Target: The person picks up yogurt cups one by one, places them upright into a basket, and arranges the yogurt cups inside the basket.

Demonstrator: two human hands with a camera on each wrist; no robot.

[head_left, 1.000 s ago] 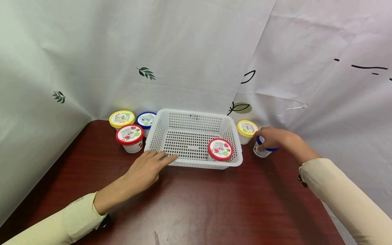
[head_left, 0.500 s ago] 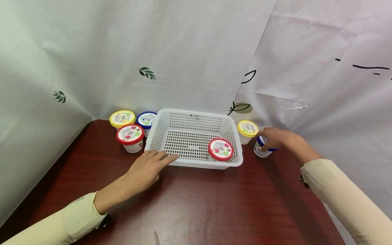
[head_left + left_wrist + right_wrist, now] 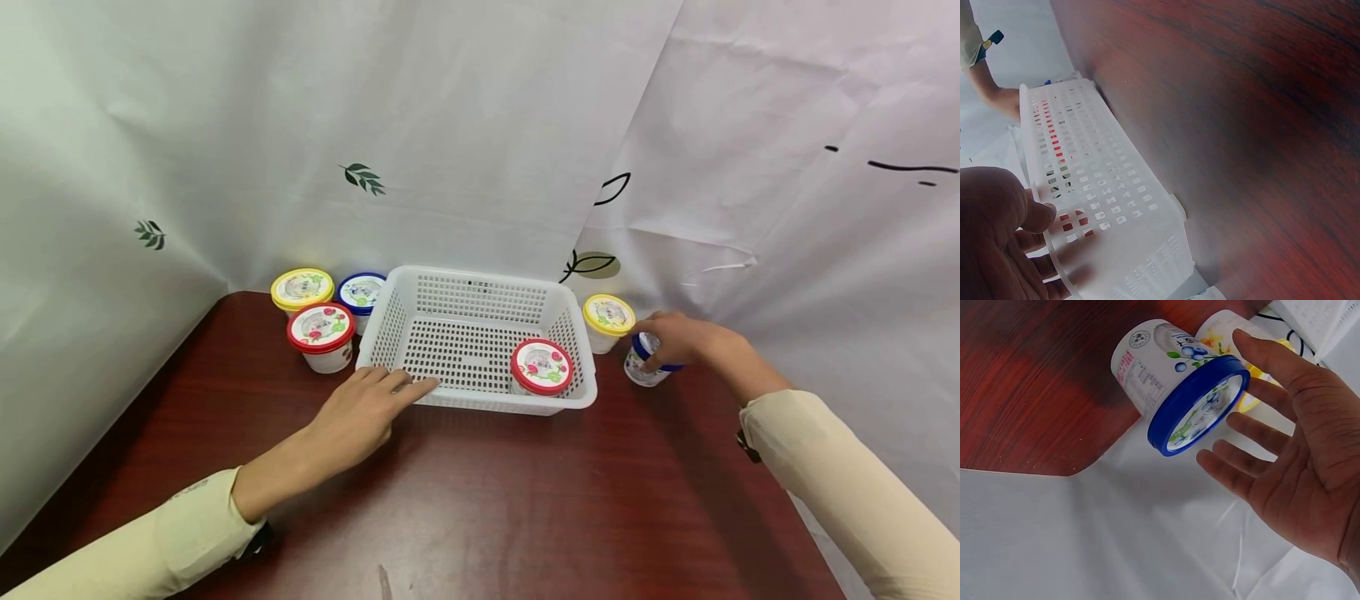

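Observation:
My left hand point(image 3: 352, 421) grips the front left rim of a white perforated plastic basket point(image 3: 480, 400). In the left wrist view, the thumb lies outside the basket wall point(image 3: 1110, 187) and the fingers are behind it. My right hand point(image 3: 686, 340) hovers over a blue-lidded tub point(image 3: 643, 368) on the table, right of the basket. The right wrist view has its fingers spread and relaxed, close to the blue lid point(image 3: 1200, 406), with nothing gripped. Inside the basket, at its front right, stands a red-lidded tub point(image 3: 540, 367).
A yellow-lidded tub point(image 3: 608, 317) stands between the basket and the right hand. Left of the basket are another yellow-lidded tub point(image 3: 302, 288), a red-lidded one point(image 3: 321, 329) and a blue-lidded one point(image 3: 362, 292). White cloth point(image 3: 480, 133) hangs behind the dark red table point(image 3: 480, 517).
The right hand has drawn back very slightly, showing a little more of the blue lid. The left hand stays on the basket rim, and the tubs keep their places.

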